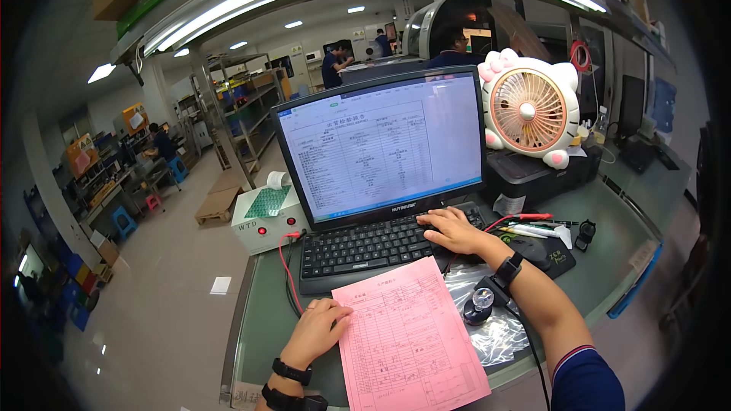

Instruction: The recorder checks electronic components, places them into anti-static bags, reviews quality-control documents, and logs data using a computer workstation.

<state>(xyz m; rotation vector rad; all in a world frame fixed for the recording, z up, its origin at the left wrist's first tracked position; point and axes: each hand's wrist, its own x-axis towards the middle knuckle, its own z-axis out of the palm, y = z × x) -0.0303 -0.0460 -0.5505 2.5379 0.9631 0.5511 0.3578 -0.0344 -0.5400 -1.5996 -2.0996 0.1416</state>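
Note:
My left hand (314,332) grips the left edge of a pink paper form (411,339), its fingers curled at the sheet's border. Ruled lines and handwriting cover the form, which leans against the front of a black keyboard (362,251). Over the right end of the keys lies my right hand (454,231), empty, with its fingers stretched out. Behind the keyboard, a black monitor (381,154) displays a table-like document. Black bands circle both wrists.
Left of the monitor stands a white box (263,217) with red terminals and cables. A cat-shaped fan (529,106) sits atop a black machine at right. Clear plastic bags (499,339), a mouse (531,251) and pens (533,230) lie to the right. Several people work in the background.

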